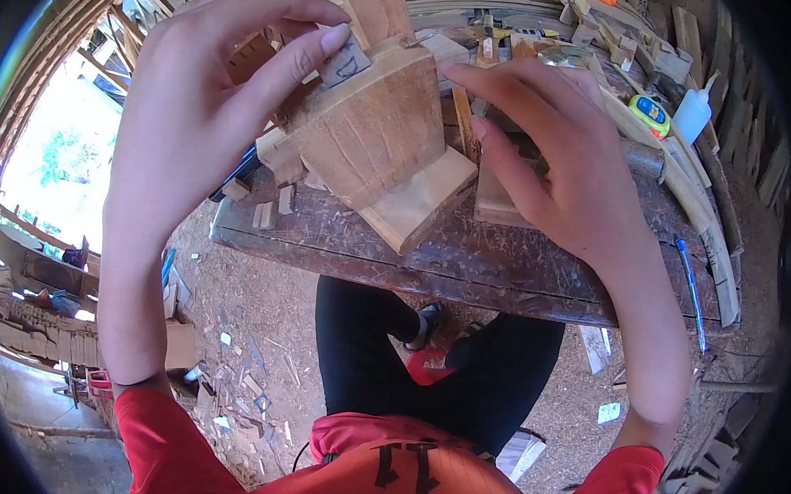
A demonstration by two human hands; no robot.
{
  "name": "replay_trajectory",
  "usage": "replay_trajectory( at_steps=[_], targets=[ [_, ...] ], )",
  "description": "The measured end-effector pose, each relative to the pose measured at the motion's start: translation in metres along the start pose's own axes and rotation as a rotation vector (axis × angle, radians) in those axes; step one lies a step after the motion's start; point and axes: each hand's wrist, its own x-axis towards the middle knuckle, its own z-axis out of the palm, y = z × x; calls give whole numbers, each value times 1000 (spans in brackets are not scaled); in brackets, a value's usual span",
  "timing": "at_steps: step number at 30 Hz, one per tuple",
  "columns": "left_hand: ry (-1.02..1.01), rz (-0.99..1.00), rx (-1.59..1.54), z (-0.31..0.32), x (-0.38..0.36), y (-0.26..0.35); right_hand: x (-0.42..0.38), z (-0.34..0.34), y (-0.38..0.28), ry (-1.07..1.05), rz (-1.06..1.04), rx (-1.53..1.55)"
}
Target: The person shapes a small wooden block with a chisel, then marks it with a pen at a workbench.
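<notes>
My left hand point(235, 72) pinches a small pale grey square piece point(346, 65) with dark marks between thumb and forefinger. It presses this piece against the top edge of a tapered wooden block point(370, 127). The block leans on the bench, with a flat light wooden board point(424, 200) at its lower end and a narrower wooden part point(375, 12) behind its top. On the other side, my right hand point(550, 139) has thumb and forefinger apart, the forefinger's tip right at the block's right edge. Its other fingers are partly hidden.
The dark, worn workbench point(536, 266) carries wood offcuts point(264, 215), a yellow tape measure point(650, 115), a white squeeze bottle point(693, 110) and a blue pen point(692, 291). Wood scraps and shavings litter the floor point(251, 329). More timber is stacked along the sides.
</notes>
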Motion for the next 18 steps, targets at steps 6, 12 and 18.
replay_trajectory(
  at_steps=[6,12,18],
  targets=[
    [-1,20,19,0,-1,1,2,-2,3,10,-17,-27],
    [97,101,123,-12,-6,4,6,-22,24,-1,52,-118],
    [177,100,92,-15,-32,22,-4,-44,49,-182,304,-68]
  ],
)
